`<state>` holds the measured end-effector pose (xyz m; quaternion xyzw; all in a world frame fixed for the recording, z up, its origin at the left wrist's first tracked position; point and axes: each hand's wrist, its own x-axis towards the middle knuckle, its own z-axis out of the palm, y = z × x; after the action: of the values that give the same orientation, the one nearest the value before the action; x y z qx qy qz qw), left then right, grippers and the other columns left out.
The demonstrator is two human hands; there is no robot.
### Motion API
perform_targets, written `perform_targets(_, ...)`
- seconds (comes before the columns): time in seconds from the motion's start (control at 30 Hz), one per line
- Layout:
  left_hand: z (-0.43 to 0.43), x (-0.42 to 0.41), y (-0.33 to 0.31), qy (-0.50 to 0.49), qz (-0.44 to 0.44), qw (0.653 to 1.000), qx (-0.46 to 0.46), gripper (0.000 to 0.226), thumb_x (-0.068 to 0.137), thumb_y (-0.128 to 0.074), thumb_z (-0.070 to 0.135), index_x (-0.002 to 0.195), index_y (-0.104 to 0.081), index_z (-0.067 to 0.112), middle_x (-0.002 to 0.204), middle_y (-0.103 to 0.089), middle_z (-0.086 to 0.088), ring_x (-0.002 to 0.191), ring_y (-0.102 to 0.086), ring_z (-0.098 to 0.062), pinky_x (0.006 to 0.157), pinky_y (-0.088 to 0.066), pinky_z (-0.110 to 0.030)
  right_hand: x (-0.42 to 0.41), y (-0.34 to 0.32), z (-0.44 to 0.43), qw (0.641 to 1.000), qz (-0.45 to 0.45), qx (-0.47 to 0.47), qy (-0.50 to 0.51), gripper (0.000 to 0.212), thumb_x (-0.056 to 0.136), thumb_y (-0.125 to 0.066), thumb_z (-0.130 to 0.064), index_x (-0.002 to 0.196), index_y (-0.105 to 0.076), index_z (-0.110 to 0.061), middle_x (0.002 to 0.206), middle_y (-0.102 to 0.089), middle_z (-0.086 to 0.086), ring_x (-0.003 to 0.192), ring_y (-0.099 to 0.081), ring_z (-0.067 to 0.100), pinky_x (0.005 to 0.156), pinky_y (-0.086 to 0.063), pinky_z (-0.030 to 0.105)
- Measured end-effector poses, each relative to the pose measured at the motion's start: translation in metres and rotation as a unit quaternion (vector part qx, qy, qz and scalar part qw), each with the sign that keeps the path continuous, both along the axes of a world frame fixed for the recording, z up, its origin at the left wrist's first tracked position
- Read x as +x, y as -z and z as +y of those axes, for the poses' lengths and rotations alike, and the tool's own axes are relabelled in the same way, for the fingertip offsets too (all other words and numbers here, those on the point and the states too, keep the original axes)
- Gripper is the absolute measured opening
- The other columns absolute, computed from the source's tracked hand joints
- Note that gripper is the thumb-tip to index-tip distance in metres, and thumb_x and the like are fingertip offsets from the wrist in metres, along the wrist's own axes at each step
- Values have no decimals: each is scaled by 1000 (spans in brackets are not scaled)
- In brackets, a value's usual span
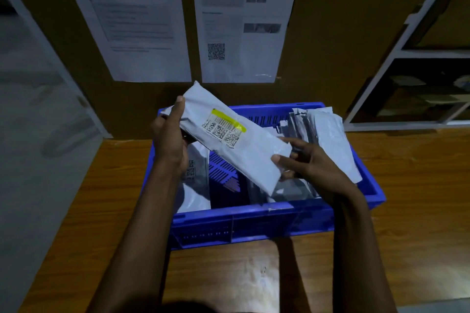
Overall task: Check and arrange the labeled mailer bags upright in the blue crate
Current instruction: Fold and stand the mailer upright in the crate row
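Note:
A white mailer bag with a barcode label and a yellow strip hangs tilted above the blue crate. My left hand grips its upper left end. My right hand pinches its lower right corner. Inside the crate, one labeled mailer bag leans against the left wall. Several more mailer bags stand upright along the right side, partly hidden behind my right hand.
The crate sits on a wooden table against a brown board with two printed sheets taped on it. A white shelf frame with items stands at the right. Grey floor lies off the table's left edge.

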<state>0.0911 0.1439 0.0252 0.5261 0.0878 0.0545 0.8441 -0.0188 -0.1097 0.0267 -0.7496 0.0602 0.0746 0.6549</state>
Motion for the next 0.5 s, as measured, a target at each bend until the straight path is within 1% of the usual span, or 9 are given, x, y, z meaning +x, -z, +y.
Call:
perform_targets(0.03, -1, 1, -2, 7, -1, 1000, 5, 17, 96, -68, 29, 87, -68, 15, 87, -77, -4, 82, -73, -22, 74, -59, -41, 0, -1, 1, 1000, -7, -15, -11, 48, 90, -75, -28, 137, -62, -28, 113, -77, -1, 100, -75, 20, 89, -61, 39)
perform_targets(0.1, -2, 3, -7, 30, 1, 999, 16, 17, 96, -68, 28, 88, -70, 13, 91, -77, -7, 85, -72, -24, 80, -59, -45, 2, -6, 6, 999, -19, 2, -29, 43, 91, -68, -39, 133, -65, -30, 124, -74, -9, 115, -70, 14, 100, -55, 38)
perform_targets(0.17, -6, 3, -12, 63, 0, 997, 36, 16, 97, -68, 25, 89, -70, 11, 89, -77, -7, 81, -72, -22, 78, -58, -41, 5, -13, 13, 999, -16, 22, -44, 41, 95, -58, -49, 132, -66, -34, 123, -74, -11, 118, -68, 12, 101, -53, 36)
perform_targets(0.23, -11, 1, -19, 109, 5, 993, 51, 17, 97, -68, 24, 90, -70, 8, 87, -77, -7, 76, -73, -20, 72, -59, -35, 9, -18, 23, 998, -14, 17, -50, 43, 98, -50, -54, 131, -67, -34, 110, -77, -14, 107, -71, 7, 92, -53, 29)
perform_targets(0.27, -13, 0, -22, 131, 8, 989, 62, 18, 96, -68, 24, 93, -70, 6, 88, -78, -8, 76, -74, -21, 71, -59, -33, 10, -20, 29, 998, -10, 19, -58, 43, 99, -49, -55, 129, -69, -32, 104, -78, -10, 98, -71, 8, 87, -52, 27)
perform_targets(0.33, -18, -5, -29, 157, 13, 983, 93, 22, 96, -69, 26, 98, -71, 4, 89, -79, -9, 76, -75, -21, 69, -60, -32, 15, -20, 38, 996, -6, 21, -86, 43, 99, -54, -55, 124, -74, -26, 110, -78, 11, 91, -67, 18, 82, -47, 30)
perform_targets(0.37, -19, -7, -32, 159, 14, 981, 108, 23, 96, -69, 27, 98, -72, 4, 87, -79, -7, 74, -75, -19, 66, -60, -30, 16, -21, 42, 995, -6, 26, -93, 41, 100, -57, -52, 122, -75, -23, 112, -76, 15, 86, -65, 19, 77, -47, 27)
perform_targets(0.43, -20, -9, -34, 150, 15, 981, 125, 24, 96, -69, 29, 96, -72, 6, 84, -79, -4, 71, -75, -16, 62, -58, -27, 18, -22, 47, 995, -2, 46, -88, 33, 100, -61, -40, 120, -76, -18, 110, -78, 10, 80, -68, 13, 65, -48, 20)
perform_targets(0.5, -17, -9, -32, 143, 22, 982, 118, 26, 95, -69, 32, 97, -73, 6, 88, -79, -6, 75, -75, -19, 64, -58, -28, 20, -20, 51, 995, -3, 65, -72, 26, 99, -65, -32, 117, -77, -17, 109, -79, 10, 87, -70, 21, 63, -48, 24)
